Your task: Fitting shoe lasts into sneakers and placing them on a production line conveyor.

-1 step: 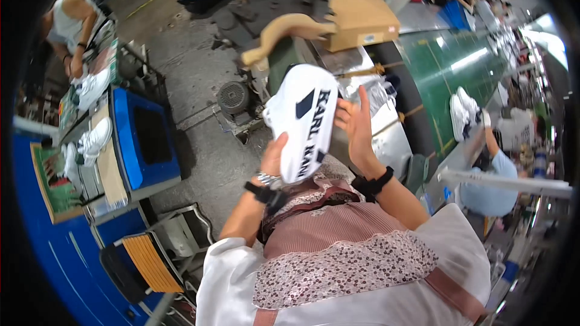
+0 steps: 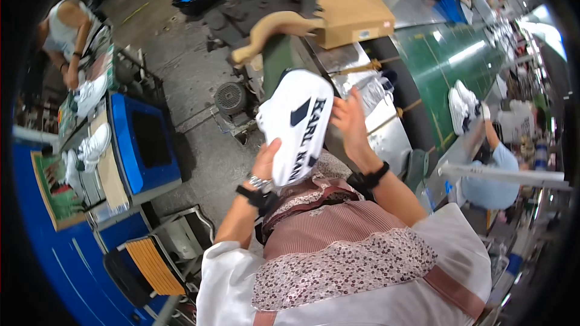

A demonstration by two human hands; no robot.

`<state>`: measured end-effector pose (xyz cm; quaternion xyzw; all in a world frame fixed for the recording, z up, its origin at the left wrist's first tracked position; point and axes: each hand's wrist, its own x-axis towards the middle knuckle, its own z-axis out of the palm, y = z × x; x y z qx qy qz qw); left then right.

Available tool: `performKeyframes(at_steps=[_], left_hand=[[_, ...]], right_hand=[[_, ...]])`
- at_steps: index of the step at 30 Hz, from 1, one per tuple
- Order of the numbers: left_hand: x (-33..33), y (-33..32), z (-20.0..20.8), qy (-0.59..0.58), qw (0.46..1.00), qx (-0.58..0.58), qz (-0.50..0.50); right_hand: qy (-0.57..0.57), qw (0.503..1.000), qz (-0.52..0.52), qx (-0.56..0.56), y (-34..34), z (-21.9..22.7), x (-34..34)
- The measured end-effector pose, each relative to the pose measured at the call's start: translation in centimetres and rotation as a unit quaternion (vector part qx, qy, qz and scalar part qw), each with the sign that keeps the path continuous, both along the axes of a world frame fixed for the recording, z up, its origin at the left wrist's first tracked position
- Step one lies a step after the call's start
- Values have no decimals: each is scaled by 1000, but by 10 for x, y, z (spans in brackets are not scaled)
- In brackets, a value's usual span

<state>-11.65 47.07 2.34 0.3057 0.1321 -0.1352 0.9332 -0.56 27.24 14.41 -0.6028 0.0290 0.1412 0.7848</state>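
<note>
Down and slightly left in view comes the white shoe (image 2: pixel 289 136), held before our apron (image 2: pixel 344 259)!
Our left hand (image 2: pixel 264 160) is part-closed on its near left edge, thumb over the face, fingers hidden beneath; our right hand (image 2: pixel 353 127) is loosely open by the opposite edge, touching or not, we can't tell. We judge it light, fairly stiff, perhaps a bit slick, best held by both edges. Compared with the earlier frame, our grip looks unchanged.
</note>
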Motion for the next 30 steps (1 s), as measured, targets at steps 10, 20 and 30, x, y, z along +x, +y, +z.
performKeyframes(at_steps=[10,20,30], left_hand=[[-125,70,44,40,991,121,-44],[-9,-15,72,42,966,256,-7],[286,-186,-24,-112,490,862,-72]], right_hand=[[175,808,250,503,71,-57,63],[36,947,87,306,-183,-19,17],[46,788,-251,-561,-330,-159,-116]])
